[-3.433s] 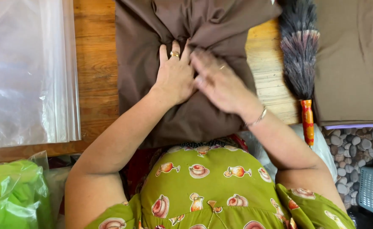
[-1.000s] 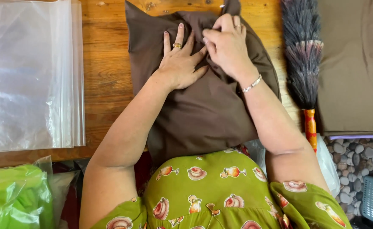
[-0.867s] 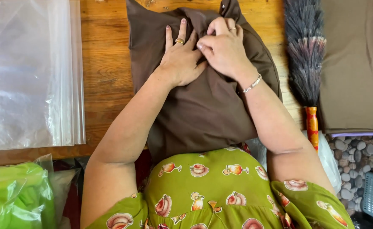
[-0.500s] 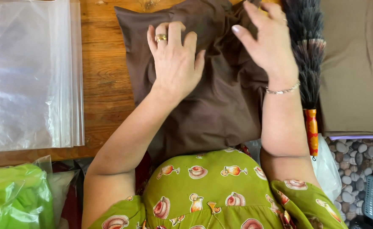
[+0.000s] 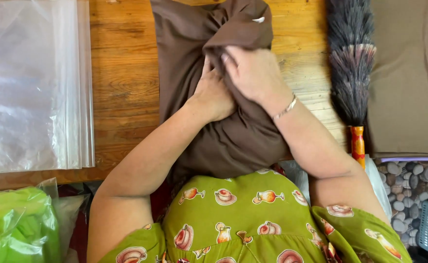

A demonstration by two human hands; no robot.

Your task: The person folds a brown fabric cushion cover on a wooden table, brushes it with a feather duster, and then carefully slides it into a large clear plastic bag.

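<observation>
- While the wooden counter (image 5: 121, 87) carries everything, its bare planks show between the plastic and the cloth, giving a flat bed for folding.
- Clear plastic bags (image 5: 28, 83) lie stacked flat at the left, well apart from the hands, seemingly kept within reach.
- Brown cloth (image 5: 233, 141) lies down the middle of the counter, its near end hanging off the edge against the person's green patterned dress (image 5: 243, 224); a fold is drawn over on top.
- Feather duster (image 5: 350, 73) lies just right of the cloth, handle pointing toward the person, beside a tan fabric (image 5: 408, 78).
- Right hand (image 5: 253, 73) presses on the fold, fingers curled around gathered cloth.
- Left hand (image 5: 214, 92) lies partly tucked under that fold, fingers hidden, so I cannot tell their grip.
</observation>
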